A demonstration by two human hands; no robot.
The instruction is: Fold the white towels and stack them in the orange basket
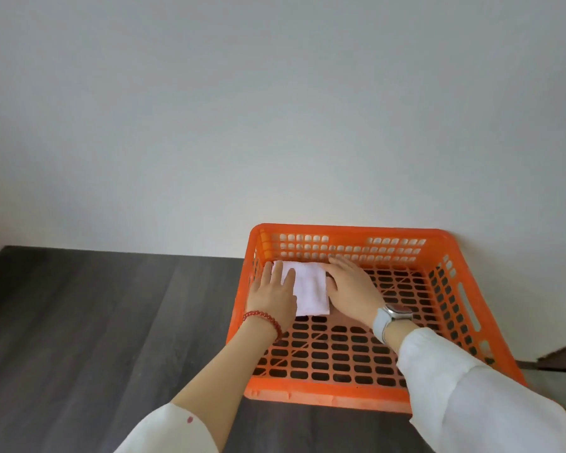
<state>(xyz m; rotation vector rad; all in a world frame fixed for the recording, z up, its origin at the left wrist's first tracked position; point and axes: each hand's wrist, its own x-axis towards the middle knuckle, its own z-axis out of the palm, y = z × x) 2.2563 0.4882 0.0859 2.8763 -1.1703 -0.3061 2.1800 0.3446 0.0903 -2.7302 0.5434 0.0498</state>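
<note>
Left fingers: were laid straight and slightly spread, flat on the left edge of the white towel.
Right fingers: were held straight and close together, pressed against the towel's right edge.
Left hand: was seen palm down at centre frame; a red bead bracelet was worn at the wrist.
Right hand: was seen palm down just right of the towel; a watch with a pale band and a rounded metal case was worn at the wrist.
Towel: was folded into a small rectangle of soft, nubby terry cloth, lying flat in the far left corner of the orange basket.
Basket: was made of rigid plastic, rectangular, with a lattice of rounded slots in floor and walls.
Sleeves: were of loose white cloth, at the lower frame.
Floor: was of dark wood-grain planks.
Wall: was plain and pale.
Writing: none could be read.
</note>
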